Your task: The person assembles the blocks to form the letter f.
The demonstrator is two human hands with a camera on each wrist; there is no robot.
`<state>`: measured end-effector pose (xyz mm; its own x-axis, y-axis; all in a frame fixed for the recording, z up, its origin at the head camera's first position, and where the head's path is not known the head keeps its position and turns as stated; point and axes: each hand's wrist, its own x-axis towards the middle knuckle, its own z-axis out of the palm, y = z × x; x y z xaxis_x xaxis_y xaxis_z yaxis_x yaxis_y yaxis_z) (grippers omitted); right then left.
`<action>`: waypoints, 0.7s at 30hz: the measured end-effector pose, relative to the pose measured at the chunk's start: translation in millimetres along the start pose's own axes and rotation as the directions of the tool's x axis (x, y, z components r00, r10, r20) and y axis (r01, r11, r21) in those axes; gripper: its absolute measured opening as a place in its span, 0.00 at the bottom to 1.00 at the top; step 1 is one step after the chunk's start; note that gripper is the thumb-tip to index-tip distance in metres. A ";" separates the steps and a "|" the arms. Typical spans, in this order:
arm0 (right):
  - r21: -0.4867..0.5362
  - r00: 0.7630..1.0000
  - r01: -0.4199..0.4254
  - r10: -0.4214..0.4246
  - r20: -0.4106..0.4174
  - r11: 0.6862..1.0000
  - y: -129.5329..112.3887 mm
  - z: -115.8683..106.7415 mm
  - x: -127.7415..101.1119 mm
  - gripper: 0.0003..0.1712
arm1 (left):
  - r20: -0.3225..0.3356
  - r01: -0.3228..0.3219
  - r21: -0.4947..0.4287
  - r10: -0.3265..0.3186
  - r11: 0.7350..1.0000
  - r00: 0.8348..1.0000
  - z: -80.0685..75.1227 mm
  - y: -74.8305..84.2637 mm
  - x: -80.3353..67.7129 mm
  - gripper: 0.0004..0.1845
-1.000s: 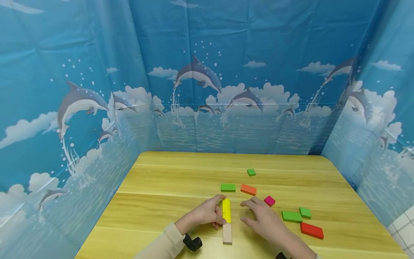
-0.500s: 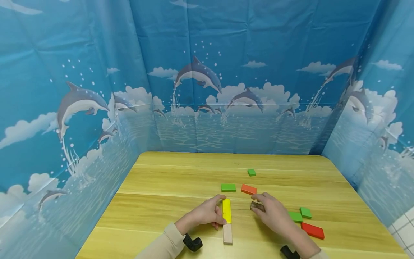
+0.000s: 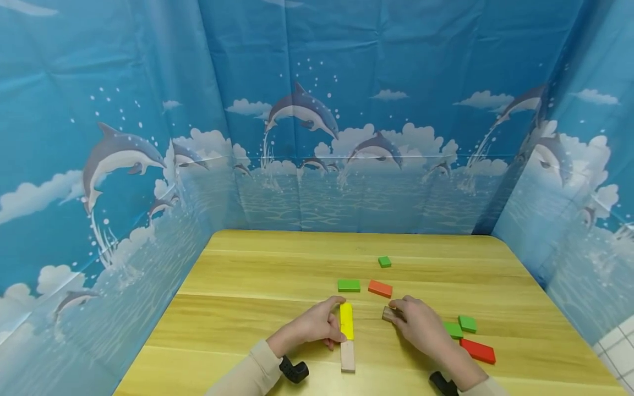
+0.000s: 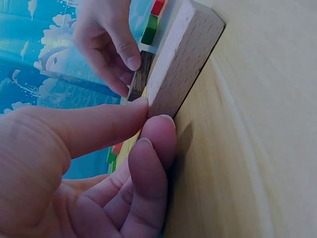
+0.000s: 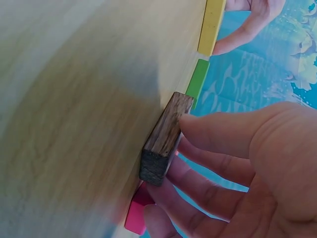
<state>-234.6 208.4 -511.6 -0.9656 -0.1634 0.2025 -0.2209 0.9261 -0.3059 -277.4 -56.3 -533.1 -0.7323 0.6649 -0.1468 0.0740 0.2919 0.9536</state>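
Observation:
My left hand [image 3: 317, 325] lies against the left side of a yellow block [image 3: 346, 320], with the index finger curled round its far end and the thumb near a bare wood block [image 3: 348, 356] that continues the line toward me. In the left wrist view the fingertips [image 4: 153, 134] touch the wood block [image 4: 183, 64]. My right hand [image 3: 417, 324] pinches a small dark brown block [image 3: 388, 314] on the table, right of the yellow one. The right wrist view shows the dark block [image 5: 163, 136] on edge between thumb and fingers, with a pink block [image 5: 138, 216] behind it.
On the wooden table [image 3: 267, 275] lie a green block [image 3: 349, 285], an orange block [image 3: 380, 288] and a small green square [image 3: 384, 262] beyond the hands. Two green blocks [image 3: 466, 323] and a red block [image 3: 477, 351] lie to the right. Blue dolphin curtains wall three sides.
My right hand went from lying flat beside the pink block to pinching the dark brown block, and now covers the pink one. The left hand has stayed on the yellow block.

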 end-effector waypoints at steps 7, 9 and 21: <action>0.015 1.000 -0.016 0.016 -0.009 1.000 -2.4 0.8 -1.6 0.14 | -0.010 0.012 0.013 -0.012 1.000 1.000 1.0 0.9 -4.9 0.48; 0.018 1.000 -0.014 0.014 -0.012 1.000 -3.2 0.9 -2.2 0.14 | -0.015 0.015 0.023 -0.015 1.000 1.000 1.5 1.5 -6.6 0.48; 0.117 0.999 -0.045 0.044 0.011 0.992 0.0 -1.9 -6.0 0.19 | -0.041 -0.012 0.082 0.015 0.997 0.999 7.6 2.5 -9.2 0.45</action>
<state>-228.6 209.9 -511.0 -0.9758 -0.1261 0.1788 -0.1918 0.8863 -0.4216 -265.3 -56.5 -531.4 -0.7580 0.6409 -0.1212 0.1378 0.3389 0.9307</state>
